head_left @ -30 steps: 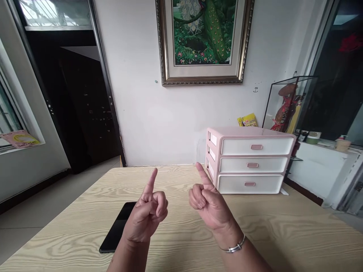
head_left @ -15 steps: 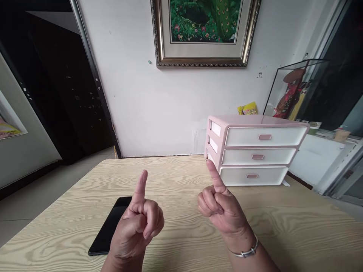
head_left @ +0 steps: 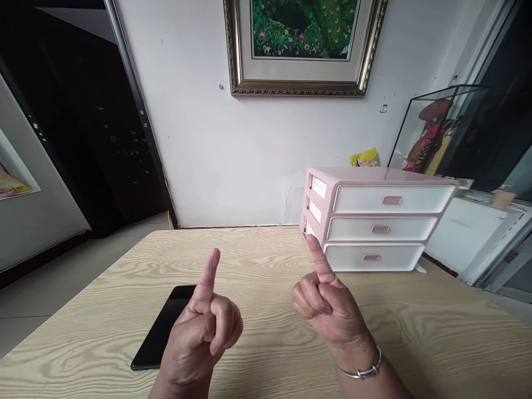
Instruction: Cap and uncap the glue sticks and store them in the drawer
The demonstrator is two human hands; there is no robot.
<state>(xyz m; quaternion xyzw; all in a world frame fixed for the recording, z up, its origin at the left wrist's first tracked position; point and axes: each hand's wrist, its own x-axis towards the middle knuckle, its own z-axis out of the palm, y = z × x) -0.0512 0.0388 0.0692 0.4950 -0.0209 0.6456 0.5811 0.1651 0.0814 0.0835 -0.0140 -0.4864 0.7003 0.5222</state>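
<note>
My left hand is raised above the table, index finger pointing up, thumb and other fingers curled into the palm. Nothing shows in it. Partly behind it lies a flat black tablet-like device, whose right side the hand covers. My right hand mirrors this pose, its index finger up and tilted left, the rest folded with nothing visible in them. A silver bangle circles the right wrist. Beyond that hand stands a pink and white drawer unit; in the picture the fingertip overlaps its lower left corner.
The wood-grain table reaches back to a white wall with a framed picture. A yellow packet shows behind the drawer unit. To the right is a glass case with a figure inside. A dark doorway opens at left.
Both hands keep the same pose and appear very slightly further right. The view has shifted a little; the objects stay where they were.
</note>
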